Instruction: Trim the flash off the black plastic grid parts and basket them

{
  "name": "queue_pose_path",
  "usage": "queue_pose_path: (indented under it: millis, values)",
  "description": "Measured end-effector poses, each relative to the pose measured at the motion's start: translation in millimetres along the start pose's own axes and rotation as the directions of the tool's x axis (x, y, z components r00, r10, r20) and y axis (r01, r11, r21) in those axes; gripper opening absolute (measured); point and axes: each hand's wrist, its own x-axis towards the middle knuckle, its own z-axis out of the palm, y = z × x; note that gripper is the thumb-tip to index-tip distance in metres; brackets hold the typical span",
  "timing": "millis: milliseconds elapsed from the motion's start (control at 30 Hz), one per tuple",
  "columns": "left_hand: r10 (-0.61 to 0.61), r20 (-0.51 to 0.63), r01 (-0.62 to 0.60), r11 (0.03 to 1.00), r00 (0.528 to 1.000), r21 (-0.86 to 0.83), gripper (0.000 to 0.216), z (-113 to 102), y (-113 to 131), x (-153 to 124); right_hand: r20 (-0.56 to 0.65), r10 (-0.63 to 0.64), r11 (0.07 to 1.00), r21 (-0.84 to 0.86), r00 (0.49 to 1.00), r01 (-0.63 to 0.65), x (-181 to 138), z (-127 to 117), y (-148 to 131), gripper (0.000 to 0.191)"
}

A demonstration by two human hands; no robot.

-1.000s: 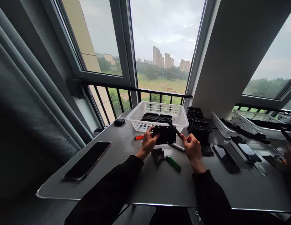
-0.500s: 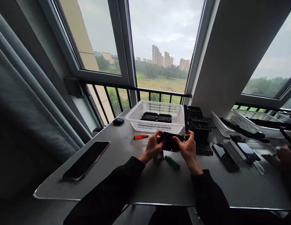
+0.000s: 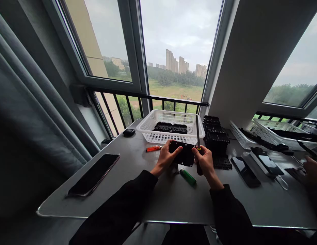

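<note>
My left hand [image 3: 165, 158] grips the left side of a black plastic block [image 3: 182, 154] held just above the grey table [image 3: 138, 190]. My right hand [image 3: 204, 161] is closed on the block's right side and also holds a thin black tool [image 3: 197, 131] that points straight up. A white basket [image 3: 171, 128] with more black parts in it stands just behind my hands. A stack of black blocks [image 3: 216, 136] rises to the right of the basket. A green lighter [image 3: 188, 177] lies under my hands.
An orange lighter [image 3: 153, 148] lies left of my hands. One phone [image 3: 93, 175] lies at the left, others [image 3: 246, 171] at the right. More white baskets [image 3: 270, 134] stand at the far right. Another person's hand [image 3: 311, 168] works at the right edge.
The black block has been turned in my hands from upright to flatter and then tilted toward me. The tool in my right hand swung from slanting to pointing straight up.
</note>
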Motion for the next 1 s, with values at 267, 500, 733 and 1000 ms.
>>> queue_pose_path:
  millis: [267,500,733,1000]
  values:
    - [-0.074,0.052,0.086,0.948,0.996,-0.305,0.048,3,-17,8,-0.02,-0.021,0.998,-0.065,1.0,0.019,3,-4,6,0.049]
    - [-0.245,0.018,0.2,0.743,0.969,-0.638,0.044,8,-25,13,-0.014,0.003,0.997,-0.081,1.0,-0.004,2,-4,4,0.052]
    - [-0.264,0.135,0.286,0.704,0.955,-0.649,0.04,9,-18,11,0.033,0.055,0.997,0.048,0.998,-0.057,4,-5,8,0.044]
    - [-0.14,0.207,0.203,0.925,0.968,-0.32,0.053,1,-6,4,-0.012,0.044,0.99,0.131,0.999,-0.042,4,-3,4,0.042]
